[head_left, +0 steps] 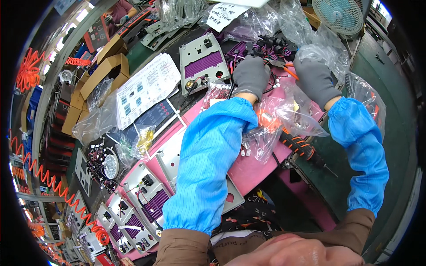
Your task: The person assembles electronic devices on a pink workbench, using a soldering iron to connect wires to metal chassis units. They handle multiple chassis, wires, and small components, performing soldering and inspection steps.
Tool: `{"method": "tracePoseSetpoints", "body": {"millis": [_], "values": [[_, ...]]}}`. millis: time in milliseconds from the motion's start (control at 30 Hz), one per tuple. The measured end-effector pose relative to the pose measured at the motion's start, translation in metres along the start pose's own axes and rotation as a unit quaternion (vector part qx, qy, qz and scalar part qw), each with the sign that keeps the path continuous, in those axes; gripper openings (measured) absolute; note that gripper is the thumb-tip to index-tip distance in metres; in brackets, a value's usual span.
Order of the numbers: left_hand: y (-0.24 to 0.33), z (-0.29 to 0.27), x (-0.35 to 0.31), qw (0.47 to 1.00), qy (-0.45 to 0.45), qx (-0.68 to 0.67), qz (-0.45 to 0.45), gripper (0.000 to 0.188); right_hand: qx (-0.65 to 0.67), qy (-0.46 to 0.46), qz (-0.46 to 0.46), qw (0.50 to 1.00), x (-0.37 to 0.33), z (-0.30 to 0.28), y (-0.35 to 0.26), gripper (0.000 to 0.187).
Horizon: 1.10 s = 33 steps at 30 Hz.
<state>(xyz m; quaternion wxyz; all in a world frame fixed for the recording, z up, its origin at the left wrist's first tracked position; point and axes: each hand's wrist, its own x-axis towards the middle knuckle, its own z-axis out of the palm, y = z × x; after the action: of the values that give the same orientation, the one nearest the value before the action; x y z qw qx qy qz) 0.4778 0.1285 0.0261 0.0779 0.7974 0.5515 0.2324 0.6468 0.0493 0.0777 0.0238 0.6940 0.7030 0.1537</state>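
Note:
My left hand (pixel 252 76), in a grey glove, is closed at the near side of a tangle of black, purple and red wires (pixel 270 46); its fingertips are partly hidden. To its right, my right hand (pixel 315 79), also gloved, is closed around the orange handles of a pair of pliers (pixel 290 72), whose jaws point left toward the wires. Left of my left hand lies a grey panel (pixel 190 56) with a purple grille and fitted parts. Clear plastic bags (pixel 306 113) lie below and between my hands.
A black-and-orange power screwdriver (pixel 301 145) lies at the table edge, tip outward. Printed sheets (pixel 148 84), cardboard boxes (pixel 104 73) and several purple-grilled panels (pixel 153 201) line the left. A fan (pixel 338 15) stands at the back right. Orange coiled hoses (pixel 57 184) hang left.

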Motion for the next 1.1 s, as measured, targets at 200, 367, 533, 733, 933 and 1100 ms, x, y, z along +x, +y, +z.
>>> {"method": "tracePoseSetpoints", "body": {"millis": [200,367,533,733,933,1100], "values": [[-0.007,0.002,0.001,1.0,0.008,-0.009,0.024,0.03,0.048,-0.021,0.013,0.999,0.001,-0.006,0.0,0.041],[-0.008,0.007,0.001,0.999,0.019,-0.007,0.027,0.03,0.007,-0.01,0.005,1.0,0.008,-0.013,-0.009,0.037],[-0.007,0.005,-0.001,1.0,0.017,-0.006,0.016,0.03,0.005,0.012,-0.019,1.0,0.008,-0.006,-0.005,0.026],[-0.005,0.003,-0.001,1.0,0.014,-0.011,0.009,0.032,-0.037,0.023,-0.041,0.998,0.007,-0.004,-0.002,0.026],[-0.006,0.006,0.0,1.0,0.019,-0.009,0.009,0.032,-0.089,0.054,-0.046,0.993,0.008,0.003,-0.005,0.015],[-0.006,0.005,0.0,1.0,0.014,-0.009,-0.003,0.032,-0.008,-0.046,-0.034,0.998,0.008,-0.009,-0.001,0.022]]}}
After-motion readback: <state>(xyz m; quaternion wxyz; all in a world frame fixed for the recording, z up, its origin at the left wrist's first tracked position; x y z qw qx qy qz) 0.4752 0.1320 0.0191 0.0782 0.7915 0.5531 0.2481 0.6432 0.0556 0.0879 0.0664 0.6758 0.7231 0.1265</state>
